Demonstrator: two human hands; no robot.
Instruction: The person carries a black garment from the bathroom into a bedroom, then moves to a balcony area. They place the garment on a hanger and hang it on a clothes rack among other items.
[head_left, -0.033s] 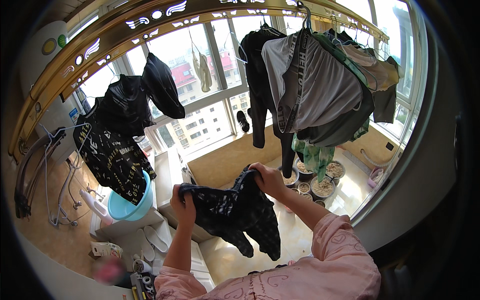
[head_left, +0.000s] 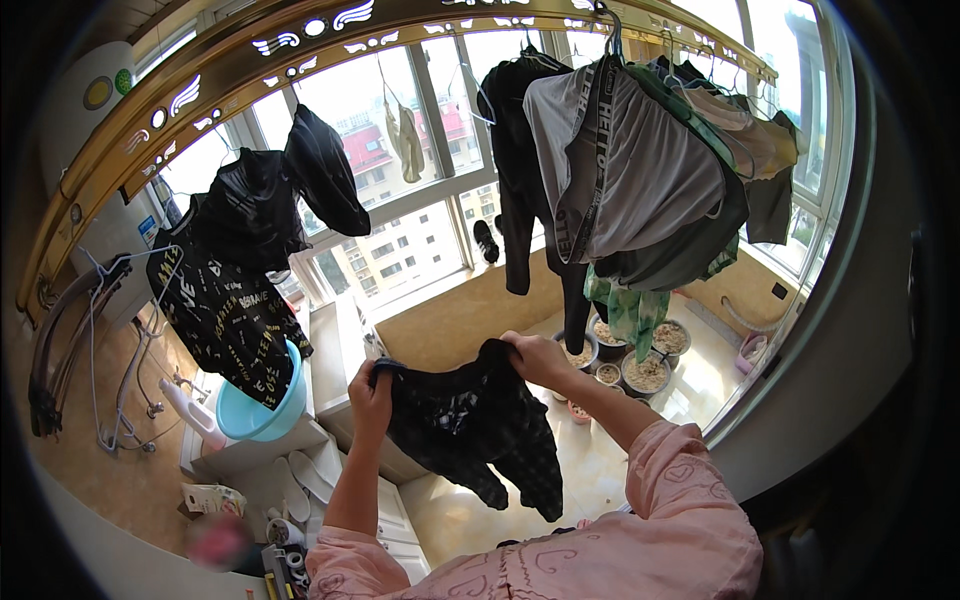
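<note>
A pair of dark checked shorts [head_left: 470, 425] hangs between my hands in front of me, its two legs pointing down. My left hand [head_left: 371, 398] grips one end of the waistband, fingers closed round the cloth. At the other end my right hand [head_left: 537, 358] pinches the waistband. The top edge dips between the hands, and the legs hang free above the floor.
Overhead runs a gold drying rack [head_left: 310, 45]. Black clothes [head_left: 245, 210] hang at the left, grey shorts [head_left: 650, 150] and other garments at the right. Below are a light blue basin [head_left: 262, 410], white slippers [head_left: 315, 477], hangers [head_left: 110, 340] and several plant pots [head_left: 645, 373].
The waistband is drawn out smoother between my hands. My left hand has shifted slightly up and to the right; the right hand has barely moved.
</note>
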